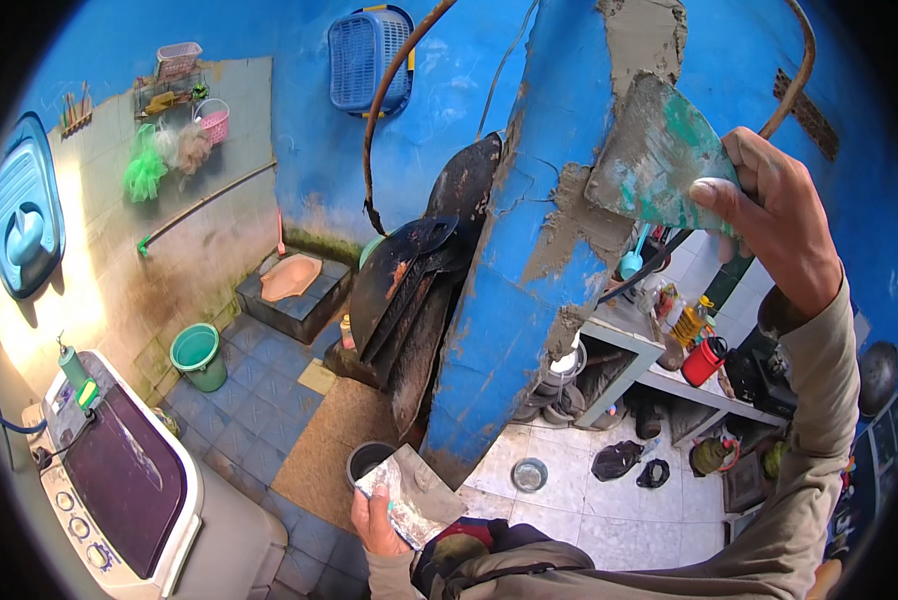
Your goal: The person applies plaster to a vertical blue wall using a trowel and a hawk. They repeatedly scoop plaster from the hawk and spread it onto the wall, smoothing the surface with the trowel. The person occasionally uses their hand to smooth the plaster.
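Standing right here in this blue washroom, so here's the tally from big to small. One blue wall corner (529, 250) sticks out mid-room, with grey mortar patches (579, 220) smeared down its edge. One washing machine (129, 480) sits low on the left, with one green bottle (72, 365) on its top. One blue tub (24, 215) hangs on the left wall, and one blue basket (369, 60) hangs up high on the back wall. A couple of dark, rusty pans (419, 270) lean against the corner. One squat toilet (291, 277) is set in a raised step at the back. One counter (659, 375) on the right carries a few bottles, among them one red jug (704, 360).

Now the hands, two of them. The right hand (779, 220) is raised and clamped around one flat scraper blade (659, 160), its thumb on the face, the blade pressed to the mortar on the corner. The left hand (379, 515) is down low, fingers wrapped under one small mortar-caked board (419, 495), held roughly level just beside one dark bucket (369, 460) on the floor.

Smaller stuff: one green bucket (199, 355), one metal bowl (529, 473) on the white tiles.
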